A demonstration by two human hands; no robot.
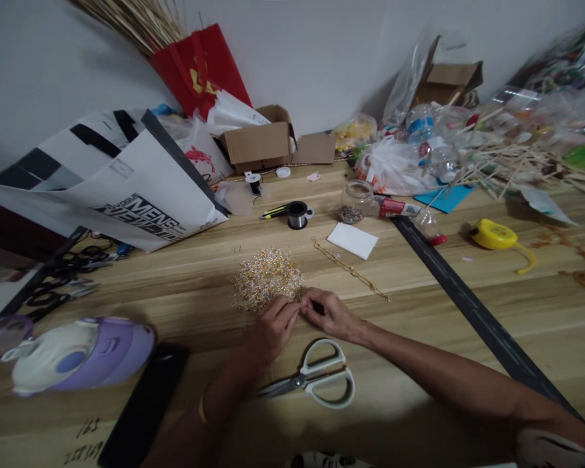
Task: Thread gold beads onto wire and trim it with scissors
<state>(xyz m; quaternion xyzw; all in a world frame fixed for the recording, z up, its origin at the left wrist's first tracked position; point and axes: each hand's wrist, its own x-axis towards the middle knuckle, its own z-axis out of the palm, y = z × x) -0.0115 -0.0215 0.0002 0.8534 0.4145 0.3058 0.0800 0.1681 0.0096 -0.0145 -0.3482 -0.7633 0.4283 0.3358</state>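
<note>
Pinching my left hand point(275, 323) and right hand point(330, 315) closed mid-frame, contents too small to tell, I judge the beads point(267, 276) light, slippery, best gripped by their edges.

A thin yellowish band point(202, 408) rings the wrist behind the left fingers point(286, 313); a pale, dark-patterned sleeve point(556, 450) sits well back from the right fingers point(315, 316), which are bare.
</note>
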